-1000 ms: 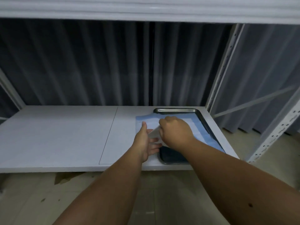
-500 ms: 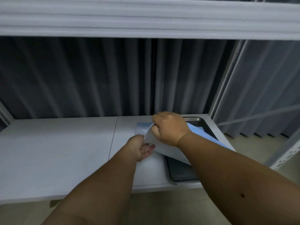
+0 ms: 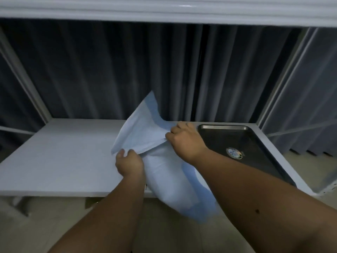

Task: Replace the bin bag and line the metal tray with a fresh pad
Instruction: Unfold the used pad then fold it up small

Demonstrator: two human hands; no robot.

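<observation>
Blue pad [image 3: 145, 132], crumpled and lifted clear of the metal tray [image 3: 255, 143], held above the white shelf [image 3: 60, 156] left of the tray. Left hand [image 3: 129, 163] grips its lower edge with curled fingers; right hand [image 3: 184, 139] pinches its upper fold. Tray interior bare, bearing a round sticker [image 3: 234, 153]. Dark curtain [image 3: 109, 70] behind.

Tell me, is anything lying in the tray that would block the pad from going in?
Nothing visible does. The tray holds only a round sticker on its floor. The pad is held up just beside it, gripped by the left hand and right hand.
</observation>
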